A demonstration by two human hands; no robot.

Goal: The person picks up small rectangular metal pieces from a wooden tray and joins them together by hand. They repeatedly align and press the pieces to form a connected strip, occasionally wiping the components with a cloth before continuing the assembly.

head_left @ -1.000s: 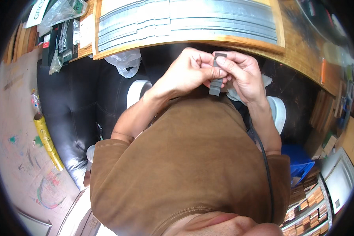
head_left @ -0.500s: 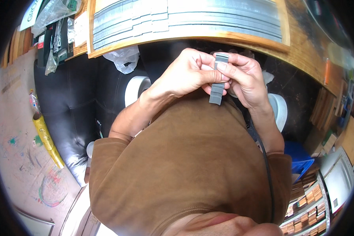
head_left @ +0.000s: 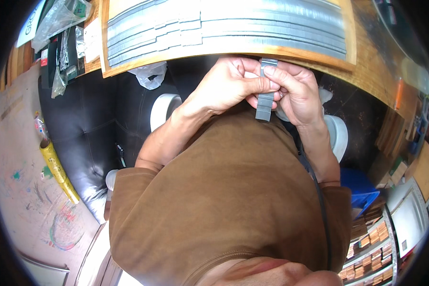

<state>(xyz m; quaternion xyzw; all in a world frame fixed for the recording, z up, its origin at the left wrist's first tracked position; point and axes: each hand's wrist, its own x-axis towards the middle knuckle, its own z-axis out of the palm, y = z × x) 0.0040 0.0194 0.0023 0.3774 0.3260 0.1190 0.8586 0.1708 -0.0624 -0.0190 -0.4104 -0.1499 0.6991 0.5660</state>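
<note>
Between my two hands is a short grey segmented strip (head_left: 263, 110), its pieces lying end to end; I cannot tell its material. My left hand (head_left: 238, 85) pinches it from the left, thumb across its middle. From the right, my right hand (head_left: 298, 90) grips the upper part with thumb and bent fingers. The strip's lower end hangs free below the thumbs. Both hands are just under the front edge of a wooden tray (head_left: 224, 51). In that tray lie rows of similar grey strips (head_left: 271, 38), packed closely side by side.
The tray rests on a wooden table (head_left: 367, 81). A white plastic bag (head_left: 150, 75) hangs below its edge. Plastic-wrapped items (head_left: 64, 24) lie at the far left, by a black padded seat (head_left: 81, 128). A blue bin (head_left: 360, 188) and shelves of wooden pieces (head_left: 372, 248) stand at right.
The tray's front edge appears slightly lower in the picture, nearer my hands. The strip is a little more upright, its lower end shifted slightly up. Both hands keep their hold.
</note>
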